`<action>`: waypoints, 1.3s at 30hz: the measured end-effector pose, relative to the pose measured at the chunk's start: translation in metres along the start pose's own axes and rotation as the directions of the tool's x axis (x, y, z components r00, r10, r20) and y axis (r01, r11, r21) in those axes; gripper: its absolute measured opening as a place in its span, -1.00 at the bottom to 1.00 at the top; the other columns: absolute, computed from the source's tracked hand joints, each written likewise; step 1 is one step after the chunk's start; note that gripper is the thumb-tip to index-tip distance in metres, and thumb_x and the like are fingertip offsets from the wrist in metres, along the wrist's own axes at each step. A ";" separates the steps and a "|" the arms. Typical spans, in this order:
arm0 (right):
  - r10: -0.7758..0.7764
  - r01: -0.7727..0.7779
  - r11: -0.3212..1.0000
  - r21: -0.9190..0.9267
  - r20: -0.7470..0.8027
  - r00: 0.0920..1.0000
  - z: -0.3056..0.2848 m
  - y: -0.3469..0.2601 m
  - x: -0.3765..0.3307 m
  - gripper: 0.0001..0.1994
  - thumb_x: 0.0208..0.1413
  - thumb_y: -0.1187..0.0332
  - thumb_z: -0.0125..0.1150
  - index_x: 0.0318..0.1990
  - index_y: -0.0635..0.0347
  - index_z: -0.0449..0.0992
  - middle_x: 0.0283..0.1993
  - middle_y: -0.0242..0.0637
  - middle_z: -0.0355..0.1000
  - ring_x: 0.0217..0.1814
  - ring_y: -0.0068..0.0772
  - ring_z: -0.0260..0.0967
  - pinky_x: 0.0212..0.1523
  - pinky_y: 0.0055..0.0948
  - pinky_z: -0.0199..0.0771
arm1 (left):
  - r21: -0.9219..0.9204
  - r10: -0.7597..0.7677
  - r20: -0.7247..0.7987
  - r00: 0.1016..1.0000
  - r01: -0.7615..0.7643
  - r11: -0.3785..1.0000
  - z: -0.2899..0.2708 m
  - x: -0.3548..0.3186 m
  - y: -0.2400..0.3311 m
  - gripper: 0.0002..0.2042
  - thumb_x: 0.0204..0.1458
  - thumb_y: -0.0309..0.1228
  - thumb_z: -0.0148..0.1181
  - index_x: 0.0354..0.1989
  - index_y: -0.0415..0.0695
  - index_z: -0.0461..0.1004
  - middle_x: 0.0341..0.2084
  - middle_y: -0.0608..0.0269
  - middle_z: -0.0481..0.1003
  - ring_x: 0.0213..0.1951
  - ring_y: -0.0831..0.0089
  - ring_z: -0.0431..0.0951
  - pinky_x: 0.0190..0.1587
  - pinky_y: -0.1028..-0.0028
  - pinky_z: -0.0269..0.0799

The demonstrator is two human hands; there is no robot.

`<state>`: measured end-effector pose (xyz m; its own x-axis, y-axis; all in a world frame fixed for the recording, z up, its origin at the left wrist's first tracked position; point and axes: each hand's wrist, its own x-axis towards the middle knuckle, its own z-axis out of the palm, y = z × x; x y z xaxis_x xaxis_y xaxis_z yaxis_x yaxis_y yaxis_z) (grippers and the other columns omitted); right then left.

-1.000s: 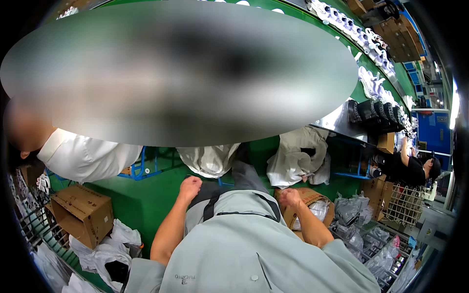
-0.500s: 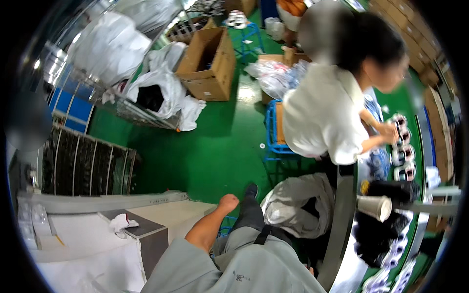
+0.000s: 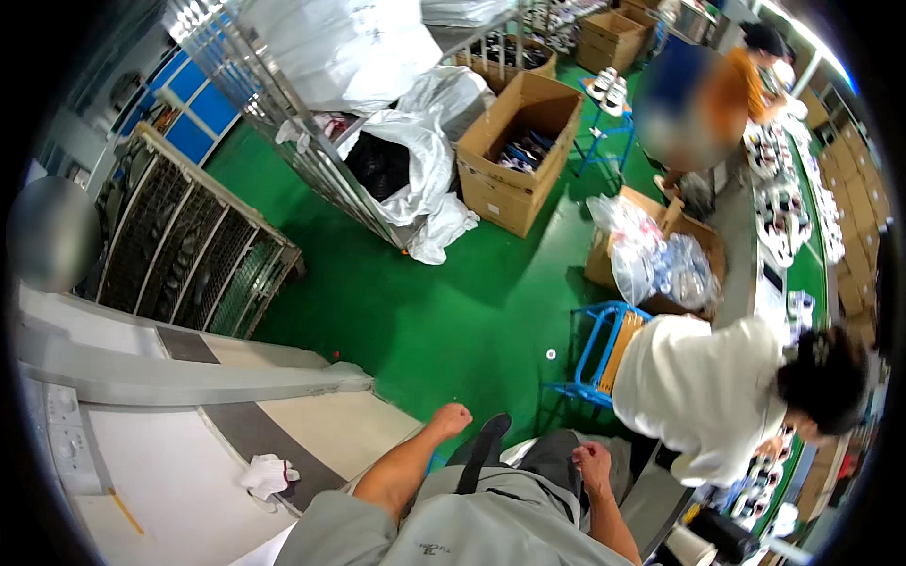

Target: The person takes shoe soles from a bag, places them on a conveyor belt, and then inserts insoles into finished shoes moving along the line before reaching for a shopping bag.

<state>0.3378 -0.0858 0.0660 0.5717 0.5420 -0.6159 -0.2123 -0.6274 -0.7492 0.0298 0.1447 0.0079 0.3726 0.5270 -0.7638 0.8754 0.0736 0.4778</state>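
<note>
My left hand (image 3: 450,417) is a closed fist hanging over the green floor (image 3: 444,292), holding nothing that I can see. My right hand (image 3: 594,465) is also clenched, held against my grey trousers near the hip, with nothing visible in it. Between the two hands a dark strap (image 3: 479,451) runs down the front of my grey top. Nearest to my left hand stands a pale machine casing (image 3: 236,415).
A person in a white top (image 3: 703,396) bends over a work line at the right, beside a blue stool (image 3: 595,349). Open cardboard boxes (image 3: 517,151), white bags (image 3: 415,170), a wire cage trolley (image 3: 302,132) and a metal rack (image 3: 189,245) stand on the floor. A crumpled white cloth (image 3: 269,472) lies on the casing.
The view has swung round from the work line toward the floor, boxes and trolley. Both my hands stay clenched at my sides; the person in white now sits at my right.
</note>
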 end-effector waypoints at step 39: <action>0.028 0.693 -0.716 -0.083 0.989 0.148 0.852 -0.525 0.587 -0.43 0.05 0.38 0.29 0.25 0.24 0.32 0.23 0.11 0.33 0.17 0.11 0.36 0.10 -0.07 0.45 | -0.585 -0.613 -0.756 0.230 -0.658 0.475 -0.453 0.478 0.053 -0.43 0.07 -0.33 0.12 0.24 -0.39 0.24 0.12 -0.31 0.34 0.15 -0.13 0.38 0.25 0.20 0.28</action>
<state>0.1095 1.0380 -0.1094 -0.7046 0.6154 -0.3533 0.6143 0.7782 0.1306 0.1149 0.7837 -0.1353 -0.6835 0.7163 -0.1405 -0.0097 0.1836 0.9829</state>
